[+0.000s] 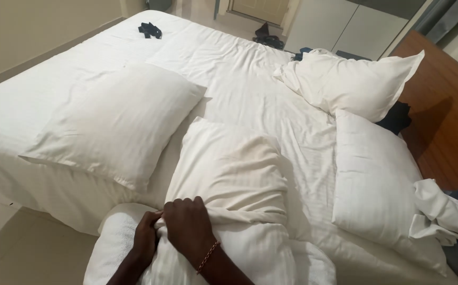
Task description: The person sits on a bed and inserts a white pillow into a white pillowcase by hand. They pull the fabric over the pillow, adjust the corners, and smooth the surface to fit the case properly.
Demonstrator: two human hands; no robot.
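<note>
A flat pillow (115, 119) lies toward the bed's (250, 68) left side. At the near edge, your left hand (145, 238) and right hand (188, 228) sit side by side, both closed on the bunched opening of the pillowcase (229, 179), which stretches away from you across the bed's middle. Two more pillows, one crumpled (353, 82) and one flat (371, 179), rest along the right edge.

I see a white bed (250, 79). On it, a plump pillow (115, 119) lies left, two pillows (353, 82) (374, 179) right, and a dark strap (150, 30) sits at its far corner.
</note>
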